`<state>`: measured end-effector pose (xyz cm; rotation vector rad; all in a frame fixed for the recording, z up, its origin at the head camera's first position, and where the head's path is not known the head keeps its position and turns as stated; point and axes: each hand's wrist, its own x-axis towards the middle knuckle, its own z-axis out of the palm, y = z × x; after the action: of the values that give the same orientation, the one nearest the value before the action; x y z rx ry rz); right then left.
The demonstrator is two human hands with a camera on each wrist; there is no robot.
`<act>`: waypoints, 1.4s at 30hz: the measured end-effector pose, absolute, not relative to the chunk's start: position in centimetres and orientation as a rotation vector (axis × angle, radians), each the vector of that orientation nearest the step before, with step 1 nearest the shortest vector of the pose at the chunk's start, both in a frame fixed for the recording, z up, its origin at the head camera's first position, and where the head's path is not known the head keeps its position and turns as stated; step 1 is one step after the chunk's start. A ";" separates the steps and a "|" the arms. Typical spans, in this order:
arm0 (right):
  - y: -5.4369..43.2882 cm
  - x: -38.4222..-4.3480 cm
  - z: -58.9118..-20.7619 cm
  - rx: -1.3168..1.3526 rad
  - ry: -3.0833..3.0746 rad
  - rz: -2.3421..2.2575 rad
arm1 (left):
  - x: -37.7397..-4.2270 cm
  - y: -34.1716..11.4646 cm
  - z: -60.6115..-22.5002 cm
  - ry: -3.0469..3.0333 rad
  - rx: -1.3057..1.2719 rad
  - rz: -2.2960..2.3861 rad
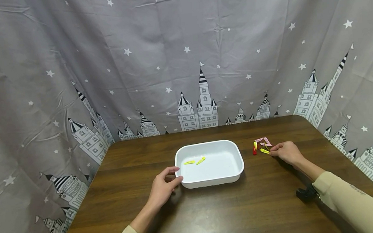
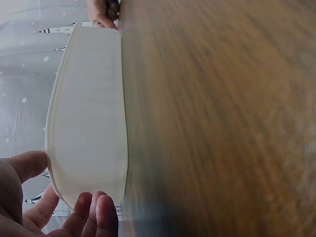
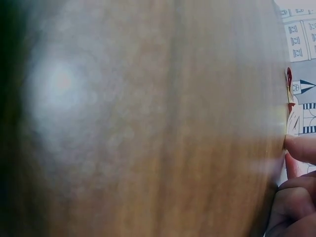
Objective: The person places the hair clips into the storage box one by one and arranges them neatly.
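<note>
A white plastic tray (image 1: 211,180) stands on the wooden table, with two yellow hair clips (image 1: 201,160) lying inside. My left hand (image 1: 162,187) holds the tray at its near left corner; in the left wrist view the thumb is on the rim (image 2: 48,148) and the other fingers are against the wall. Over to the right, my right hand (image 1: 288,152) pinches the end of a yellow snap hair clip (image 1: 264,151) at the table surface. Around that clip lie pink hair clips (image 1: 267,141) and a red one (image 1: 254,151) with a yellow one overlapping it.
The brown wooden table (image 1: 129,174) extends on both sides of the tray. A grey curtain (image 1: 159,62) printed with castles and stars hangs behind the table's far edge. Dark wrist straps (image 1: 307,193) show below the sleeves.
</note>
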<state>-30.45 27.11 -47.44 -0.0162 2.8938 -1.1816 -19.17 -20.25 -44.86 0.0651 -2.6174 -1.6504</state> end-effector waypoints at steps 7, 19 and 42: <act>27.0 -30.4 -47.5 -0.011 2.911 -1.201 | -19.2 -20.3 -44.9 -2.614 0.063 -1.651; 27.0 -30.0 -47.3 -0.057 2.920 -1.142 | -19.2 -20.3 -45.0 -2.605 0.063 -1.651; 27.3 -30.5 -47.0 -0.153 2.864 -1.166 | -19.3 -20.3 -45.1 -2.614 0.067 -1.650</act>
<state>-30.46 27.28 -46.96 -0.1526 2.8637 -1.1663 -19.34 -20.28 -45.10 0.0669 -2.6144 -1.6500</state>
